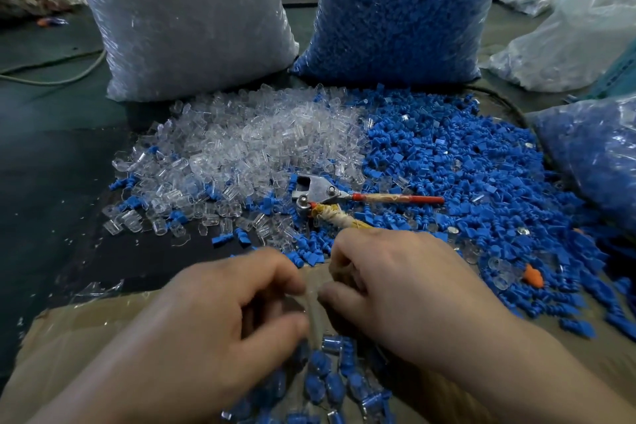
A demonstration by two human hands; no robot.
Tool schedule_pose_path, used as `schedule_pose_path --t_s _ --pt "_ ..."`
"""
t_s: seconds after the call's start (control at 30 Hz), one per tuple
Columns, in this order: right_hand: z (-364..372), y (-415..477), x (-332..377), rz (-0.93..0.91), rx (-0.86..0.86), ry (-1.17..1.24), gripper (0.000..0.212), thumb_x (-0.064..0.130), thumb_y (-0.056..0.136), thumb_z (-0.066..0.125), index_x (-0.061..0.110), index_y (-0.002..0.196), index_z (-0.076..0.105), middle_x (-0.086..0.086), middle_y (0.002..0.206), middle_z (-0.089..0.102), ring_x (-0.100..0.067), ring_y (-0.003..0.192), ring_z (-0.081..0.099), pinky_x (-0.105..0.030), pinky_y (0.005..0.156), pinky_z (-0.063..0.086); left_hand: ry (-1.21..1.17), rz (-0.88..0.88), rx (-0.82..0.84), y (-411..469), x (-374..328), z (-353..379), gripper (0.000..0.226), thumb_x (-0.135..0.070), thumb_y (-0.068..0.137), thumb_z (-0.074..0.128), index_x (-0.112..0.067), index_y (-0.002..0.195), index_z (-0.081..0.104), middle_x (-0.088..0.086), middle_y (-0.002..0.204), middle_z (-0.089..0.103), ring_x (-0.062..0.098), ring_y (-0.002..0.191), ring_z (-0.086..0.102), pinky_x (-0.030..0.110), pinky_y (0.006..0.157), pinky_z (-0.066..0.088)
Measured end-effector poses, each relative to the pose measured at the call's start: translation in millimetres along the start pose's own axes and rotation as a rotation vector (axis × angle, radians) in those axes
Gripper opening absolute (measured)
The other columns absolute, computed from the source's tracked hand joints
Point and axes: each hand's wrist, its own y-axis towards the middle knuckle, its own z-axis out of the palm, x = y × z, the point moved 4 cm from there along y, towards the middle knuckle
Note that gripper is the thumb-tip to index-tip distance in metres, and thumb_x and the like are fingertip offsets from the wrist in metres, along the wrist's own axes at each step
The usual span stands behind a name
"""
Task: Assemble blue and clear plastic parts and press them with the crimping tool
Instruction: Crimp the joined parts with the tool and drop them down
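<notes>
My left hand (220, 313) and my right hand (395, 289) meet low in the middle, fingers curled. Between their fingertips they pinch a pale clear plastic part (312, 310), which is blurred. No blue part shows in either hand. Just beyond my right hand the crimping tool (320, 191) lies on the parts, with one red handle and one yellow-wrapped handle that ends at my right knuckles. I cannot tell if the hand touches it. A heap of clear parts (241, 144) lies ahead on the left and a heap of blue parts (464, 175) on the right. Assembled blue-in-clear pieces (330, 379) lie below my hands.
A big bag of clear parts (182, 17) and a big bag of blue parts (402, 7) stand behind the heaps. Another bag of blue pieces (595, 155) sits at the right edge. Brown cardboard (86, 327) lies under my forearms. An orange piece (533, 275) lies among the blue parts.
</notes>
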Motion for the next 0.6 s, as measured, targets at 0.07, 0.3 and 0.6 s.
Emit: schedule_pose_path --t_s 0.07,0.3,0.6 --pt "1 3 1 0.012 -0.022 0.014 0.034 0.066 0.088 0.047 0.034 0.095 0.039 0.012 0.086 0.055 -0.016 0.075 0.053 -0.036 0.061 0.042 0.087 -0.098 -0.187 2 11 -9 0.039 -0.079 0.072 0.044 -0.050 0.095 0.056 -0.028 0.073 0.066 -0.006 0.060 0.063 0.016 0.047 0.046" --pt "8 17 14 -0.034 -0.102 -0.070 0.046 0.070 0.089 0.038 0.034 0.117 0.042 0.010 0.105 0.057 -0.023 0.085 0.059 -0.033 0.052 0.030 0.575 -0.250 -0.277 16 28 -6 0.088 -0.089 0.062 0.013 -0.047 0.132 0.048 -0.024 0.093 0.049 0.002 0.082 0.051 0.025 0.064 0.044" --pt "11 25 15 -0.035 -0.139 -0.059 0.027 0.050 0.096 0.042 0.028 0.088 0.029 0.008 0.081 0.042 -0.023 0.067 0.043 -0.031 0.046 0.013 0.376 -0.126 -0.351 23 18 4 0.035 -0.039 0.082 0.072 -0.032 0.115 0.069 -0.020 0.093 0.059 0.006 0.078 0.052 0.027 0.068 0.040"
